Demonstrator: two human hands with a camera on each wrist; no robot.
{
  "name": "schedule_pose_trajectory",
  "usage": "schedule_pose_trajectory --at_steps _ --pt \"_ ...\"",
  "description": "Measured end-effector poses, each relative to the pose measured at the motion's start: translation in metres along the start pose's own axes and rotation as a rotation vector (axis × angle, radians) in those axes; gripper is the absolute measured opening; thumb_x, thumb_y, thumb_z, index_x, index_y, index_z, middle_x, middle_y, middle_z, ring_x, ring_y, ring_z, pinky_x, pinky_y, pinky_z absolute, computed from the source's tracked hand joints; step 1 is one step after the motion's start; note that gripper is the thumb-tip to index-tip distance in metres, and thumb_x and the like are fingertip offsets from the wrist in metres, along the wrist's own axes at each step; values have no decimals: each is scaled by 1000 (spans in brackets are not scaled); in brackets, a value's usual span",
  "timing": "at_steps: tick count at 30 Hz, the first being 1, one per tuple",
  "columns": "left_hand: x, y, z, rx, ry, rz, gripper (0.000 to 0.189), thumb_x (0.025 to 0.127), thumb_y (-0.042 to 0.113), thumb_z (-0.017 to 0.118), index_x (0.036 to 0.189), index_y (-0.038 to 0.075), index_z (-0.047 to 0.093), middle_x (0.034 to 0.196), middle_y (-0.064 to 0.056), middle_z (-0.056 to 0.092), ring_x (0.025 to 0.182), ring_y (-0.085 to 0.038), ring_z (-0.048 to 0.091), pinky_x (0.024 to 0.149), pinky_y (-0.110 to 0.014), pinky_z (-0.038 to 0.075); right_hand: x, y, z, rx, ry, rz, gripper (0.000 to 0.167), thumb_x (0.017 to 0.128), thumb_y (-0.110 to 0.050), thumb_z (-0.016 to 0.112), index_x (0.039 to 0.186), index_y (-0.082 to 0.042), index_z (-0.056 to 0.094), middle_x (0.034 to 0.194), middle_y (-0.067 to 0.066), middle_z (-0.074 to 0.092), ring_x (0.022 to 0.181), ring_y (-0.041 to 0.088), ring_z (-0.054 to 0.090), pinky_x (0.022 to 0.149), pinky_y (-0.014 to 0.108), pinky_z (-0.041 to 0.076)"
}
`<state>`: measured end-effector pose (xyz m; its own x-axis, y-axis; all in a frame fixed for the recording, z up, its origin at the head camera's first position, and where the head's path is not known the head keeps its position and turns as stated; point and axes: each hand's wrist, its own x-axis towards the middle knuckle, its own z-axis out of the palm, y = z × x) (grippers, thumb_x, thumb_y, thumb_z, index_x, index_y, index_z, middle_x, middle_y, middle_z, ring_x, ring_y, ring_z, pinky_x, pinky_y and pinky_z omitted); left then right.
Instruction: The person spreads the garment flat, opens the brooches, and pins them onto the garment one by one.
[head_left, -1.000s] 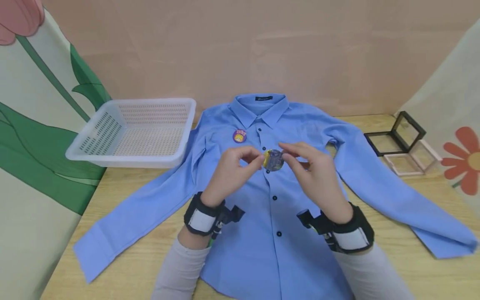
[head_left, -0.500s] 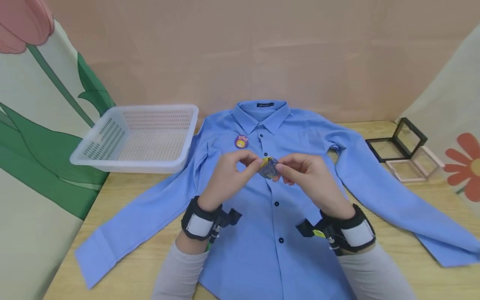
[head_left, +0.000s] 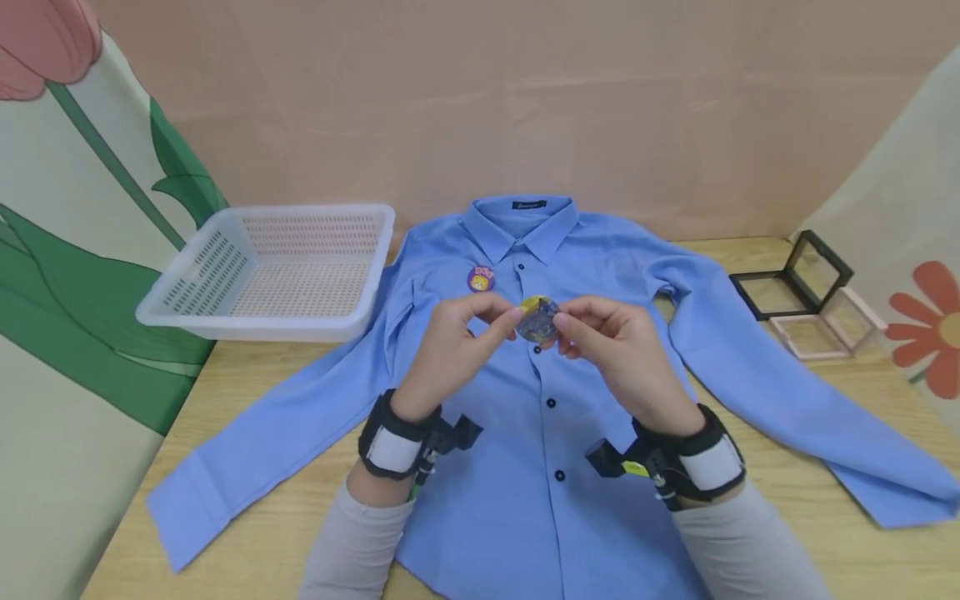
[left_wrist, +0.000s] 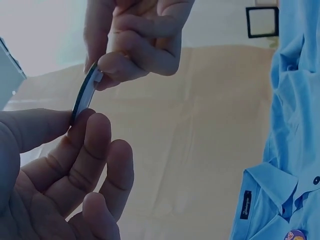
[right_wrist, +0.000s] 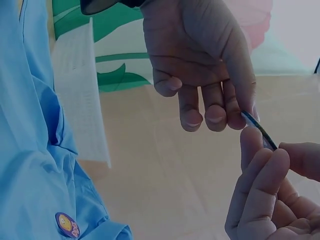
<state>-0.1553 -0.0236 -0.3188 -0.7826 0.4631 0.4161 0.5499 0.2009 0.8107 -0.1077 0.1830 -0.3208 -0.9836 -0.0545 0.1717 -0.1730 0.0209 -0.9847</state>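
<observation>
In the head view a round button badge, dark blue with a yellow patch at its upper left, is held above a blue button-up shirt. My left hand pinches its left edge between thumb and finger. From the other side my right hand pinches the right edge. The left wrist view shows the badge nearly edge-on, with a pale back and a small light piece near the fingertips. A purple badge with a yellow figure sits on the shirt's chest, left of the buttons.
A white plastic basket stands at the back left, beside the shirt's sleeve. To the right of the shirt are a black-framed open case and a pink-framed one. The wooden table meets a pinkish backdrop behind.
The badge has turned between my fingers, its yellow patch shifting from the left edge to the upper left. My right fingers have moved further in beneath it. Both hands keep hold.
</observation>
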Motion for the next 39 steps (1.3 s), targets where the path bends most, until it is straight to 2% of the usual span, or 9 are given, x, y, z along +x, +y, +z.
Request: schedule_pose_trajectory --at_steps 4,8,12,17,21,25,28,34,39 --pt "0 0 0 -3 9 -1 18 98 17 63 94 3 72 82 -11 72 78 -15 63 56 -26 47 0 1 1 58 -2 29 11 99 -15 61 102 -9 70 87 -1 74 77 12 64 74 23 58" --pt "1 -2 5 25 62 28 15 97 16 65 96 3 72 82 -8 72 78 -14 63 65 -25 50 0 4 3 130 13 21 11 99 -12 62 102 -8 71 94 -1 74 85 11 68 82 26 59" --pt "1 -3 12 125 155 92 15 93 15 70 100 2 68 83 -7 70 77 -15 62 69 -24 50 1 7 6 154 54 -21 9 98 -12 62 100 -9 71 98 -1 74 94 12 71 87 27 59" --pt "0 0 18 260 227 184 10 90 13 74 95 5 70 86 -7 66 77 -16 58 65 -23 46 1 9 11 180 115 -69 9 97 -10 63 96 -11 72 94 -1 74 91 11 71 86 27 59" --pt "-2 4 22 296 235 207 12 90 13 74 98 5 73 92 -7 68 79 -16 59 67 -23 48 1 10 14 200 132 -108 10 96 -7 63 98 -9 72 95 0 75 92 11 72 88 27 59" --pt "-3 5 25 294 216 196 17 91 14 73 105 5 73 98 -6 70 83 -16 63 70 -22 51 1 12 15 151 151 -145 11 96 -7 64 102 -9 72 97 -2 74 92 10 72 89 26 58" --pt "-3 4 26 296 202 189 19 92 15 72 107 5 73 101 -6 72 87 -15 65 72 -22 52 0 13 16 117 157 -167 15 97 -7 63 107 -3 72 101 -2 74 95 10 72 90 25 57" --pt "-5 4 25 275 181 174 23 92 20 72 110 6 74 105 -6 73 92 -18 67 65 -20 51 -1 14 17 40 159 -195 26 98 -5 60 117 12 65 107 -5 74 100 9 71 92 25 56" --pt "-5 4 25 303 173 161 30 87 22 77 113 6 73 106 -6 73 92 -16 67 62 -20 50 -2 13 18 -55 153 -219 27 98 -4 60 120 10 66 110 -6 72 99 12 71 90 23 57"
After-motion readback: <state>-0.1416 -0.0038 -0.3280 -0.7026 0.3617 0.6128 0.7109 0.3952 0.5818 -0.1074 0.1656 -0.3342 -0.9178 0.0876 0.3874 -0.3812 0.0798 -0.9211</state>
